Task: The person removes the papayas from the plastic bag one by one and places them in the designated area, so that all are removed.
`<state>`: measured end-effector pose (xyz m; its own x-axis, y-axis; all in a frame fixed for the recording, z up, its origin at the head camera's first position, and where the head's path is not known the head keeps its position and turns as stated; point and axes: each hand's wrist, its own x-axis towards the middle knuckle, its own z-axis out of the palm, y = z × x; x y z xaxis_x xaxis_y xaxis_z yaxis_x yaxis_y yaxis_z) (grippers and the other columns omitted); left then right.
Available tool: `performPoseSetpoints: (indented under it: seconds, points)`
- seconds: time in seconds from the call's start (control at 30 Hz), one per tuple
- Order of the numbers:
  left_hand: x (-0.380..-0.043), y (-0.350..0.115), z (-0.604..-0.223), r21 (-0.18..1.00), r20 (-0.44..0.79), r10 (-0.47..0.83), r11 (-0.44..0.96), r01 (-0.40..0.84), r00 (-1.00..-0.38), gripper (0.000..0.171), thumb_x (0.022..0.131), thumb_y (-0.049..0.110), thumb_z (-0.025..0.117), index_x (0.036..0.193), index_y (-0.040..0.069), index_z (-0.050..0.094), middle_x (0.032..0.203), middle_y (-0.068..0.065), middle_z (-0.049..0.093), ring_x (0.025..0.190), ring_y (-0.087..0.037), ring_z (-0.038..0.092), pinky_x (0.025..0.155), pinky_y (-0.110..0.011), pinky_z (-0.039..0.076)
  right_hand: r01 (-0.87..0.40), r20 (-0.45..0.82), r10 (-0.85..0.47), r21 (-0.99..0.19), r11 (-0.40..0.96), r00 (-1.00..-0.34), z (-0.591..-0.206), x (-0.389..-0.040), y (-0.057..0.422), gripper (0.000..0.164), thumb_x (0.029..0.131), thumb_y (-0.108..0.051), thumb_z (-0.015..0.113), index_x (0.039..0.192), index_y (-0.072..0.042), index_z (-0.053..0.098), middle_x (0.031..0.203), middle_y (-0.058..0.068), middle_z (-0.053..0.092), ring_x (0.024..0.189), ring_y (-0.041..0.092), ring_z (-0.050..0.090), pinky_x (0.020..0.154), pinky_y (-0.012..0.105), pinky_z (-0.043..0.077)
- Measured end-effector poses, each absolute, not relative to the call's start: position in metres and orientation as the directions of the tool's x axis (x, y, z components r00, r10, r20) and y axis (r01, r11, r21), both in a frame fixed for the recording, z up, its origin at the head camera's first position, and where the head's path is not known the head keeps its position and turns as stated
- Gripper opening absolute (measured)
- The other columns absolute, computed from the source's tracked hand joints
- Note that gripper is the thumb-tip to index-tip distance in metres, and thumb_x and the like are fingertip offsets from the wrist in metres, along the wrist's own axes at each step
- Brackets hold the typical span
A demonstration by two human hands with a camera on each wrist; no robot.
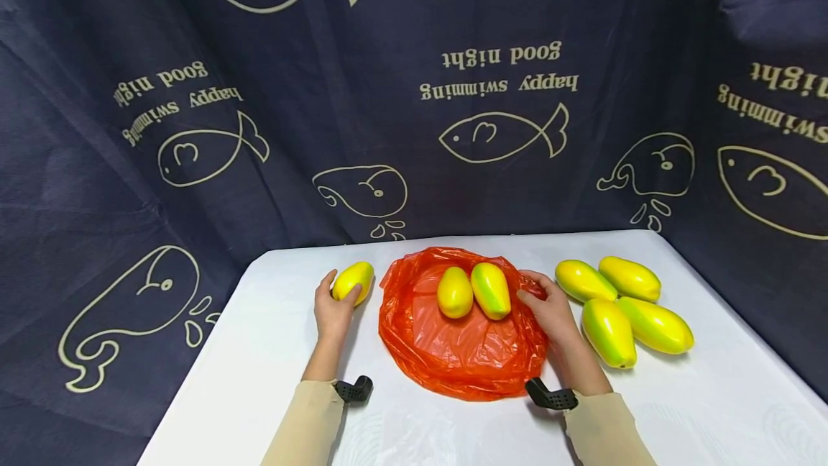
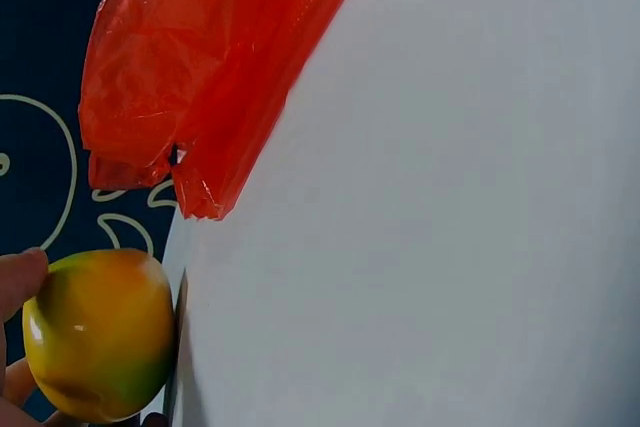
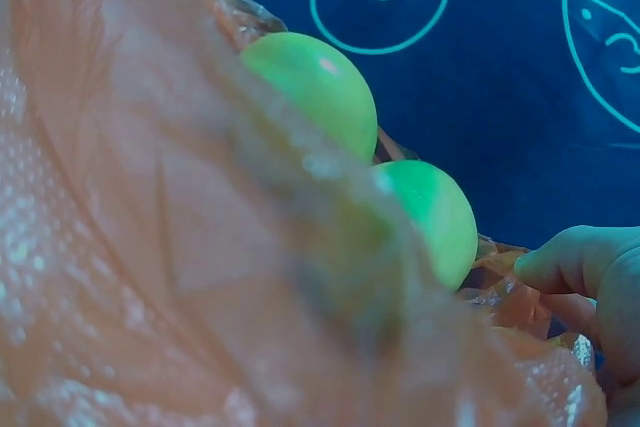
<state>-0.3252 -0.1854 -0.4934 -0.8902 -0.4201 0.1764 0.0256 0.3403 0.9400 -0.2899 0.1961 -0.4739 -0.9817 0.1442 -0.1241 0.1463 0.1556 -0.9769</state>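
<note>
White tabletop: left grip was clamped on fruit, left of bag; right grip pinched bag's edge. Step seemed bagging; next move likely called for clearing that edge.

Yellow-green fruit in the left hand; red bag nearby; white tabletop.

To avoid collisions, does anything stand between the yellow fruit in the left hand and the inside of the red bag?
Yes: the left rim of the red bag stands between the held fruit and the inside; nothing else visible does.
</note>
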Motion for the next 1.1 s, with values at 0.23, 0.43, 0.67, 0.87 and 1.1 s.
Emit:
performPoseSetpoints:
  seconds: [0.23,0.43,0.67,0.87,1.1]
  points:
    - [-0.325,-0.186,-0.491,0.953,0.129,-0.396,0.304,0.003,-0.909,0.068,0.087,0.019,0.074,0.147,0.006,0.045,0.15,-0.023,0.041,0.137,-0.043,0.045,0.116,-0.051,0.039,0.135,-0.114,0.139,-0.979,0.152,-0.984,-0.475,-0.29,0.196,0.052,0.1,-0.014,0.054,0.151,-0.013,0.041,0.153,0.015,0.043,0.137,0.032,0.043,0.116,0.049,0.04]
    - [-0.324,-0.185,-0.488,0.956,0.108,-0.385,0.294,-0.011,-0.916,0.067,0.088,0.022,0.074,0.148,0.008,0.045,0.152,-0.021,0.039,0.14,-0.042,0.041,0.118,-0.052,0.037,0.14,-0.119,0.144,-0.979,0.148,-0.982,-0.476,-0.291,0.196,0.051,0.1,-0.014,0.054,0.15,-0.013,0.041,0.152,0.014,0.043,0.136,0.032,0.044,0.116,0.049,0.041]
    - [-0.323,-0.182,-0.479,0.952,0.116,-0.389,0.306,-0.01,-0.914,0.065,0.09,0.024,0.071,0.148,0.009,0.044,0.153,-0.021,0.038,0.141,-0.042,0.04,0.118,-0.055,0.034,0.146,-0.123,0.15,-0.977,0.153,-0.981,-0.475,-0.291,0.195,0.052,0.1,-0.014,0.054,0.15,-0.013,0.041,0.153,0.015,0.043,0.137,0.033,0.043,0.116,0.049,0.041]
    - [-0.322,-0.18,-0.47,0.926,0.186,-0.37,0.375,0.037,-0.91,0.064,0.091,0.025,0.07,0.148,0.01,0.045,0.153,-0.019,0.039,0.141,-0.04,0.039,0.118,-0.055,0.033,0.148,-0.125,0.149,-0.976,0.158,-0.981,-0.475,-0.291,0.196,0.052,0.1,-0.015,0.054,0.15,-0.014,0.041,0.152,0.015,0.043,0.136,0.032,0.044,0.115,0.05,0.042]
    - [-0.324,-0.17,-0.457,0.915,0.234,-0.345,0.395,0.085,-0.909,0.063,0.091,0.025,0.071,0.147,0.012,0.046,0.154,-0.016,0.04,0.143,-0.039,0.037,0.119,-0.055,0.032,0.157,-0.133,0.154,-0.975,0.157,-0.979,-0.475,-0.29,0.196,0.052,0.1,-0.016,0.055,0.15,-0.014,0.041,0.153,0.014,0.043,0.135,0.033,0.044,0.115,0.05,0.042]
